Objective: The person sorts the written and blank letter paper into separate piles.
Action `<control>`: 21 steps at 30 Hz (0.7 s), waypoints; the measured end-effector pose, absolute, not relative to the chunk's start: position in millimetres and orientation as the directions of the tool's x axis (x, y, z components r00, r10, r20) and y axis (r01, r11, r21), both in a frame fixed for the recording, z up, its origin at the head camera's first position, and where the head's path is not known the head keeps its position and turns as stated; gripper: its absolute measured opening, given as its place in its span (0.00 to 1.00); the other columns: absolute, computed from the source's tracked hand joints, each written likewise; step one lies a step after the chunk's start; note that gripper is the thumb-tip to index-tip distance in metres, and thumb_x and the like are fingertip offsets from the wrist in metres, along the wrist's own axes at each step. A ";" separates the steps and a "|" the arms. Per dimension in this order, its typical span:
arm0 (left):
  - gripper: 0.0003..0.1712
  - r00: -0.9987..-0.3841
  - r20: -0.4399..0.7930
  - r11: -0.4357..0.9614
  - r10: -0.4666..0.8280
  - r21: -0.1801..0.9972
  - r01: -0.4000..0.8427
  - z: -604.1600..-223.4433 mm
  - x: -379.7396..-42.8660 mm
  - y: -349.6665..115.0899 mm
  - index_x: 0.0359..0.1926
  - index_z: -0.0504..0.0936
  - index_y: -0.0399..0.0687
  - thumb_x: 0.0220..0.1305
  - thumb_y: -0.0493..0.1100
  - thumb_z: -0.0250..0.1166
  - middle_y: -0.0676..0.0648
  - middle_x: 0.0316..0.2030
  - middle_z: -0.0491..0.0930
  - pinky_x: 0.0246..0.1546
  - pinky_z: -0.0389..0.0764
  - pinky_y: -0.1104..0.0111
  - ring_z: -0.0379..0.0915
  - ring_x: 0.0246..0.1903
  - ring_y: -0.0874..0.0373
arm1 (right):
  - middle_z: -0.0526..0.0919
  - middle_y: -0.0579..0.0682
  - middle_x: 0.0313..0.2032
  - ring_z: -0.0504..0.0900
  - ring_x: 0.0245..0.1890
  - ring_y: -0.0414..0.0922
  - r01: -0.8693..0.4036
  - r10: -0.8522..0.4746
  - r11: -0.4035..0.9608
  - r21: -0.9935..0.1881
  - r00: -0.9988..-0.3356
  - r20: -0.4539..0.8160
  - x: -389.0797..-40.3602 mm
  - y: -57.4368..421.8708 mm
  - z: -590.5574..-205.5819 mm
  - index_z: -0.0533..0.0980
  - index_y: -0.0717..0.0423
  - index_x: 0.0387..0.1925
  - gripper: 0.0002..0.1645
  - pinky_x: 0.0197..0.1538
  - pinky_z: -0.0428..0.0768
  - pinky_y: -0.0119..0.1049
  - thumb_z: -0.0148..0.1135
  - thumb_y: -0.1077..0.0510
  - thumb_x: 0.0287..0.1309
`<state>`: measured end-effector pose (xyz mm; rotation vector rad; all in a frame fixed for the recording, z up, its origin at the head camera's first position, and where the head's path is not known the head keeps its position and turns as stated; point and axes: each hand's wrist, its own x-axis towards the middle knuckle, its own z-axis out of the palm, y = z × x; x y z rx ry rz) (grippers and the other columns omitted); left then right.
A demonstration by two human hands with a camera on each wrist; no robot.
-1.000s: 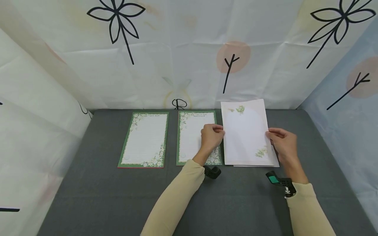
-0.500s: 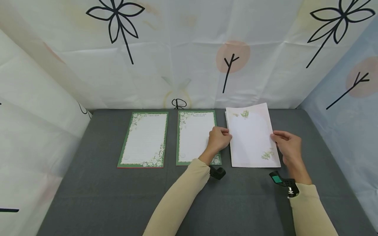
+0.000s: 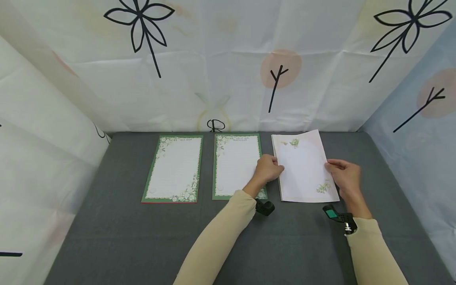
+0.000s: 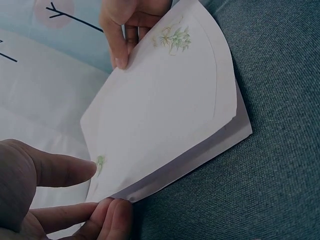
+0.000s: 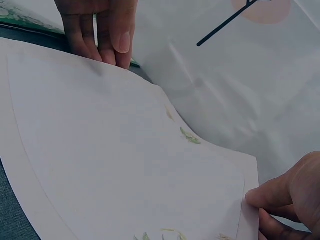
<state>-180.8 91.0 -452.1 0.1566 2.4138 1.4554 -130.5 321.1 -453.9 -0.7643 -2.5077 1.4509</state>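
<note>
A white sheet of paper (image 3: 303, 170) with small green leaf prints lies at the right of the row, its surface bowed. My left hand (image 3: 267, 169) holds its left edge, thumb on top and fingers below in the left wrist view. The right hand (image 3: 344, 176) pinches the opposite edge between thumb and fingers, as the right wrist view shows at the lower right (image 5: 287, 197). Under the upper sheet (image 4: 160, 105), a second white sheet (image 4: 220, 142) shows along one side in the left wrist view.
Left of the sheets lies a green-bordered lined page (image 3: 236, 166) with white flowers, partly covered by my left hand. Another such page (image 3: 174, 168) lies farther left. Dark grey cloth (image 3: 142, 241) covers the table, and a printed white curtain (image 3: 228, 63) hangs behind it.
Both hands have shifted right with the top sheet, uncovering more of the middle page. The top sheet's far edge sits lower in the head view, and the under sheet shows at its left side.
</note>
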 end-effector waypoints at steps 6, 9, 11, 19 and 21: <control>0.29 -0.941 -0.219 0.488 0.259 0.870 -0.068 -453.4 -181.2 91.5 0.10 0.62 0.49 0.64 0.35 0.66 0.54 0.09 0.58 0.14 0.54 0.72 0.50 0.11 0.63 | 0.82 0.59 0.46 0.76 0.28 0.36 0.394 0.512 0.479 -0.785 -0.851 -0.114 -134.4 320.4 -454.8 0.80 0.67 0.59 0.23 0.26 0.75 0.25 0.60 0.56 0.70; 0.29 -0.940 -0.222 0.496 0.259 0.865 -0.068 -453.3 -181.2 91.9 0.10 0.62 0.49 0.63 0.35 0.66 0.55 0.09 0.57 0.14 0.53 0.72 0.49 0.11 0.63 | 0.82 0.66 0.50 0.78 0.31 0.42 0.399 0.499 0.536 -0.744 -0.860 -0.102 -134.8 320.3 -455.8 0.79 0.67 0.59 0.23 0.25 0.74 0.25 0.59 0.56 0.70; 0.29 -0.940 -0.224 0.504 0.257 0.861 -0.067 -453.2 -181.4 92.3 0.10 0.62 0.49 0.63 0.35 0.66 0.55 0.08 0.57 0.14 0.53 0.72 0.49 0.10 0.64 | 0.82 0.67 0.50 0.80 0.34 0.47 0.395 0.482 0.573 -0.718 -0.871 -0.095 -134.5 320.3 -456.7 0.79 0.68 0.59 0.24 0.25 0.74 0.26 0.58 0.56 0.70; 0.30 -0.940 -0.228 0.516 0.253 0.854 -0.068 -454.7 -182.7 93.2 0.10 0.60 0.49 0.62 0.34 0.66 0.55 0.08 0.54 0.13 0.53 0.72 0.48 0.11 0.64 | 0.81 0.71 0.51 0.80 0.44 0.60 0.400 0.435 0.638 -0.657 -0.892 -0.121 -136.1 317.2 -458.3 0.76 0.74 0.60 0.27 0.32 0.73 0.35 0.59 0.56 0.68; 0.30 -0.940 -0.236 0.517 0.247 0.853 -0.078 -454.4 -182.6 93.6 0.10 0.58 0.50 0.62 0.34 0.66 0.55 0.09 0.52 0.13 0.53 0.72 0.47 0.11 0.64 | 0.80 0.72 0.51 0.80 0.44 0.60 0.398 0.428 0.642 -0.656 -0.895 -0.123 -136.5 316.5 -457.8 0.75 0.74 0.60 0.27 0.32 0.73 0.35 0.59 0.56 0.68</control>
